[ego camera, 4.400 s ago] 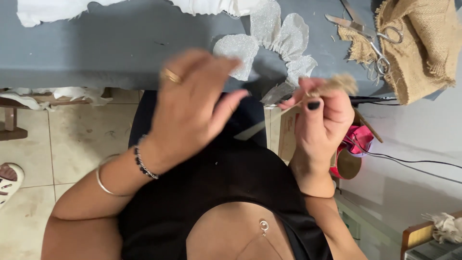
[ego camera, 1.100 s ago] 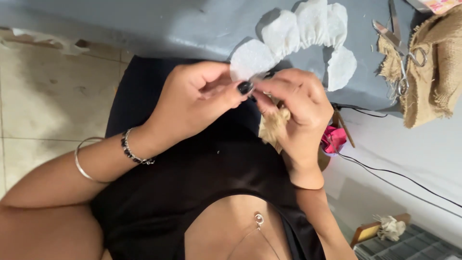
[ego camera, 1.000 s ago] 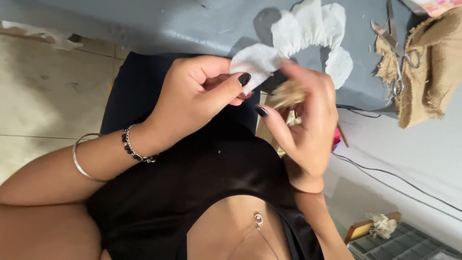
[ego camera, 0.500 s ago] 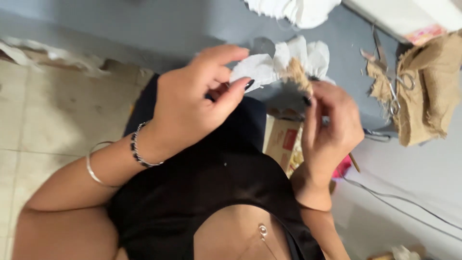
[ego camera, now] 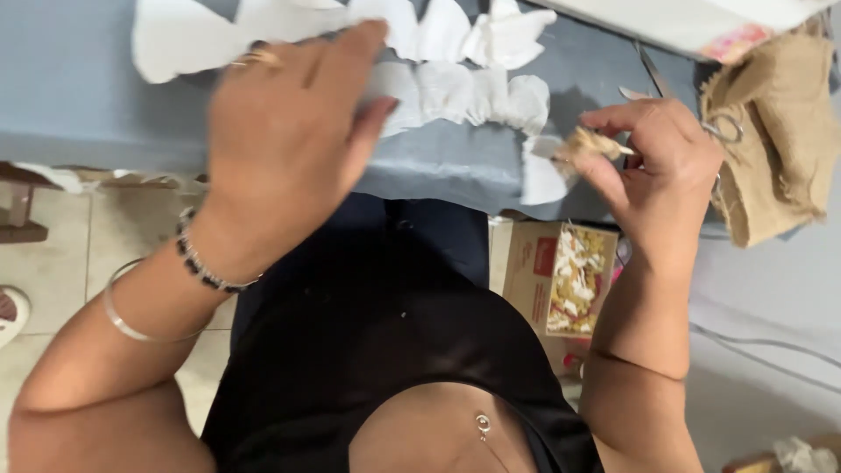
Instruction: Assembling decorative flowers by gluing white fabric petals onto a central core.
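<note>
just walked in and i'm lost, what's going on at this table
A person sits at a grey table. Their right hand pinches a small tan, fibrous scrap between the fingertips. The left hand is raised and blurred over a row of white fabric pieces on the table, holding nothing that can be seen. Scissors rest on a folded piece of burlap at the right, and an open cardboard box sits below the table edge.

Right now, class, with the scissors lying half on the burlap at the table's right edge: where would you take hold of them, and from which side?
Take the scissors by the finger loops, probably from the near right. The loops rest on the burlap, nearest the right hand, which already pinches a small straw-coloured bundle. The blades point away across the grey table, so the handles come first.
</note>
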